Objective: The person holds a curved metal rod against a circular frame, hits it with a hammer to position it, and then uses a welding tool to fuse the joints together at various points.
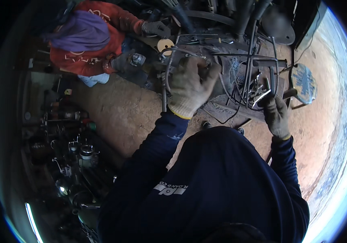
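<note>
My left hand [193, 83], in a cream knitted work glove, is curled over the near side of the metal-strewn workbench [276, 87]. Its thumb and fingers close in front of a bent metal rod frame [181, 50]; what they hold is hidden. To the right, my right hand [277, 115], in a dirtier glove, grips a silvery metal tool [261, 97] whose exact kind I cannot make out. That tool lies beside the curved dark rods [249, 69] that rise in loops above the bench.
A co-worker in a red top [76, 62] sits at the left, gloved hands near a round wooden disc [165, 46] and a power tool [137, 59]. A worn blue-topped stool [304, 84] stands at the right. Dark machinery [84, 158] fills the lower left.
</note>
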Demonstrator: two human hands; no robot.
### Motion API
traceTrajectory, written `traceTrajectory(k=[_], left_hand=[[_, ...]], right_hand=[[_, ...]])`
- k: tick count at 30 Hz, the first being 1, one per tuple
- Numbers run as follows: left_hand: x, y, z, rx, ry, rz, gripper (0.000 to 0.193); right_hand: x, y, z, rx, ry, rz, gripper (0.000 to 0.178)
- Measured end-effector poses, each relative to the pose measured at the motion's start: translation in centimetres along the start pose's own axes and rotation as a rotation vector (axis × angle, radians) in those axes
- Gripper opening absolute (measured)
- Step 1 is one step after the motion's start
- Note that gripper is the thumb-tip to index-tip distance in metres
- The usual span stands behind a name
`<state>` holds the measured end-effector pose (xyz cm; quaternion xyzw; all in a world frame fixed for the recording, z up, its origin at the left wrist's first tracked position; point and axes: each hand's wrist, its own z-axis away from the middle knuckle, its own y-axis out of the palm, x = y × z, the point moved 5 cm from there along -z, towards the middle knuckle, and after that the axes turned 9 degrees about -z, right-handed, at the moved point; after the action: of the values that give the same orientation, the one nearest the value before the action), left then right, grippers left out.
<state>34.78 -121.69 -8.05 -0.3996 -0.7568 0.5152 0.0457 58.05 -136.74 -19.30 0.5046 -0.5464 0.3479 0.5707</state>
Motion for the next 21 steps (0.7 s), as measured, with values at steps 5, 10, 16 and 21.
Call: traceTrajectory(k=[5,10,16,21], left_hand=[[-3.8,2.0,3.1,-0.133,0.544,0.060,0.057],[-7.2,5.1,5.8,0.072,0.772,0.065,0.074],[-6.8,10.2,8.0,0.194,0.670,0.134,0.093],[-7.6,10.0,8.3,0.279,0.632,0.148,0.090]], right_hand=[[2.6,-0.8,0.2,0.029,0.085,0.075,0.047],[5.3,-1.3,0.4,0.067,0.385,0.180,0.051],[5.7,-1.3,0.6,0.003,0.428,0.118,0.052],[5.6,-2.4,-0.1,-0.078,0.506,-0.078,0.048]])
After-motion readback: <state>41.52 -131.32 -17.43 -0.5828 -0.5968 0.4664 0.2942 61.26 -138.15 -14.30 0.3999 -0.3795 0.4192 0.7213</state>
